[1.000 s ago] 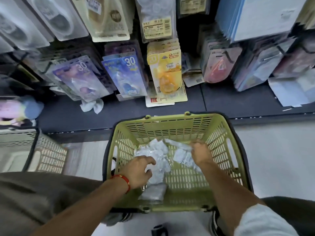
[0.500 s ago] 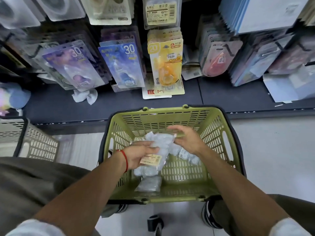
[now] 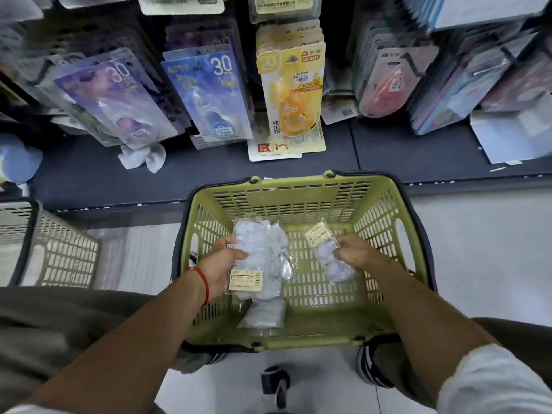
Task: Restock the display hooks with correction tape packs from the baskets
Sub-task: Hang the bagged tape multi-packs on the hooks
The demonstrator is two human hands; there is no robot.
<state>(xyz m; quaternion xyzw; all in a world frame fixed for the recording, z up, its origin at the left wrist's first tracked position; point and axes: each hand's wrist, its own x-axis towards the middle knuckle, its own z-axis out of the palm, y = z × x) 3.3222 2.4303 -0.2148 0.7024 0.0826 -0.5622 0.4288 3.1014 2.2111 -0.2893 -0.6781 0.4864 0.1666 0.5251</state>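
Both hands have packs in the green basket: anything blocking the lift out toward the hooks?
Nothing visible. The left hand and right hand each grip clear packs inside the green basket. Its top is open, handles folded down outside the rim. The hanging stock lies beyond.

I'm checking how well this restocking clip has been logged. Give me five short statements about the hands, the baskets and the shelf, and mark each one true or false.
1. The left hand grips a clear bag with a tan label. True.
2. The right hand is empty. False: it holds a smaller clear bag with its own tan label.
3. Both hands are over the green basket. True.
4. The green basket has nothing left on its floor. False: another clear packet lies at its near end.
5. The yellow pack hangs to the left of the blue pack. False: it hangs to the right of it.
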